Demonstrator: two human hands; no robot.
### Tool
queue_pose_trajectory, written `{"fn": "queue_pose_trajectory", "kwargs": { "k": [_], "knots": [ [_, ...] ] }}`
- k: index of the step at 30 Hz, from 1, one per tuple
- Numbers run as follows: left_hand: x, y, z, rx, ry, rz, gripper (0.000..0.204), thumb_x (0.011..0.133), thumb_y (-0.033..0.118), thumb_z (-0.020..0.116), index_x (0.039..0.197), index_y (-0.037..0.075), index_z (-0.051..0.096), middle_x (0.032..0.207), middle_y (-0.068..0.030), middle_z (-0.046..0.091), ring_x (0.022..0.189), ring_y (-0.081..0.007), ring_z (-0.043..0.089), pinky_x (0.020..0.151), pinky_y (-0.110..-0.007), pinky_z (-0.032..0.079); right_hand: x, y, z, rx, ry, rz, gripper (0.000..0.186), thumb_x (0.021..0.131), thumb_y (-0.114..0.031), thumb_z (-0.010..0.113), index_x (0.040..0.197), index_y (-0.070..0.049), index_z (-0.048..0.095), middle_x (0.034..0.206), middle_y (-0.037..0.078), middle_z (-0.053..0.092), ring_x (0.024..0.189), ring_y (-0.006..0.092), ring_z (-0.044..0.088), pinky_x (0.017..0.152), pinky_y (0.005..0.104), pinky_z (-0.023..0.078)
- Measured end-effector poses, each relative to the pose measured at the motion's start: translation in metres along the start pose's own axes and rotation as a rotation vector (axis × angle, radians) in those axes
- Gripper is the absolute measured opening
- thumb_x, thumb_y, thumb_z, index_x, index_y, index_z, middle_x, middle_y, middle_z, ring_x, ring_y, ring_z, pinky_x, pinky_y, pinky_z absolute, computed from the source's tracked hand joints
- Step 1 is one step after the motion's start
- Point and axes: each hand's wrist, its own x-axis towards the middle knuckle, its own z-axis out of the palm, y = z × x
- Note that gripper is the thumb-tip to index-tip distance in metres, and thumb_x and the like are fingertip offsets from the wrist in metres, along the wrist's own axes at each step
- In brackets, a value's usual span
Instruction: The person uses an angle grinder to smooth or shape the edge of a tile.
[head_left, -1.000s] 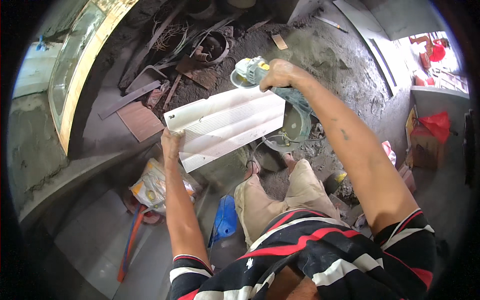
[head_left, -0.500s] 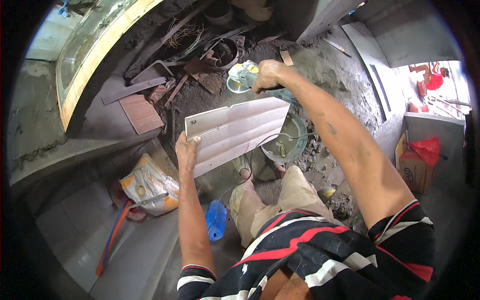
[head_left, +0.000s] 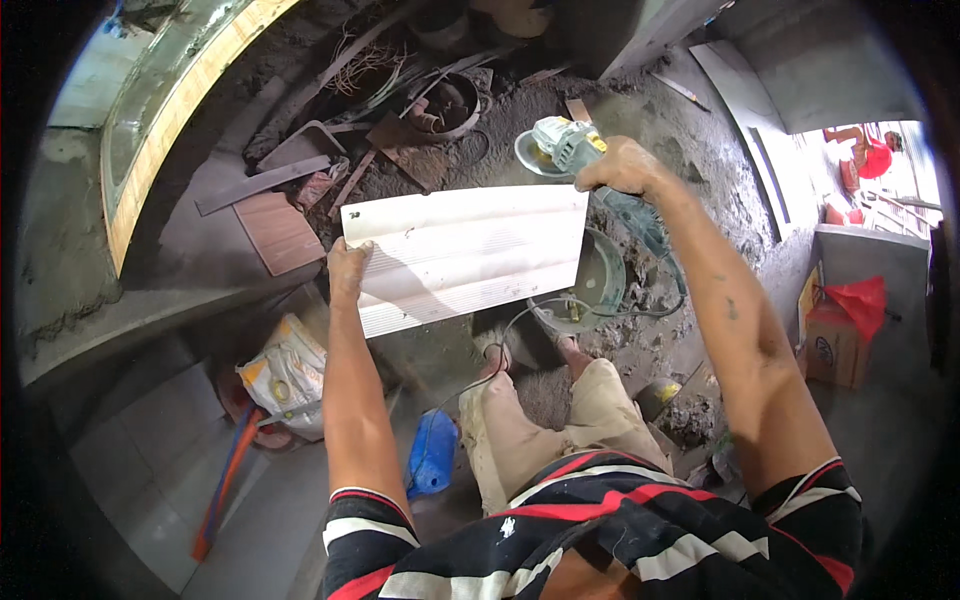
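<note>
My left hand (head_left: 347,270) is closed on the left edge of a long white tile (head_left: 460,250), thumb over its face. The tile has a ribbed surface, a small dark mark near its upper left corner, and is held up in front of my legs. My right hand (head_left: 625,166) grips an angle grinder (head_left: 575,145), grey-green with yellow parts. The grinder's pale round disc (head_left: 532,155) points left, above the tile's top edge and apart from it. A dark cable (head_left: 655,312) runs from the grinder down past a bucket.
A bucket of murky water (head_left: 600,275) stands behind the tile's right end. To the left lie a white sack (head_left: 290,375), an orange-and-blue level (head_left: 225,485) and a brownish tile (head_left: 280,235). A blue roll (head_left: 432,452) is beside my leg; a carton (head_left: 835,345) sits at right.
The tile has turned to face me more squarely and shifted slightly left. My right hand has carried the grinder to the right, showing its body and disc more fully.
</note>
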Motion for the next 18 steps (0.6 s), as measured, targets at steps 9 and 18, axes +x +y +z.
{"fn": "queue_pose_trajectory", "kwargs": {
  "k": [9, 18],
  "knots": [
    [-0.018, 0.012, -0.008, 0.131, 0.012, 0.035, 0.035, 0.081, 0.011, 0.077, 0.111, -0.003, 0.070, 0.104, -0.0098, 0.074, 0.091, -0.0150, 0.065, 0.085, -0.031, 0.051, 0.005, 0.009, 0.017, -0.044, -0.070, -0.011, 0.057, 0.059, -0.038, 0.087, 0.086, 0.010, 0.075, 0.086, 0.023, 0.075, 0.077, 0.0290, 0.071, 0.074, 0.0398, 0.057],
    [-0.150, 0.086, 0.027, 0.195, -0.076, 0.087, 0.033, 0.086, 0.011, 0.073, 0.116, -0.002, 0.073, 0.105, -0.0075, 0.077, 0.092, -0.0134, 0.067, 0.088, -0.030, 0.051, -0.003, -0.046, 0.002, -0.389, -0.120, -0.208, 0.055, 0.062, -0.042, 0.082, 0.080, 0.009, 0.074, 0.083, 0.027, 0.073, 0.076, 0.0347, 0.072, 0.074, 0.0429, 0.057]
  ]
}}
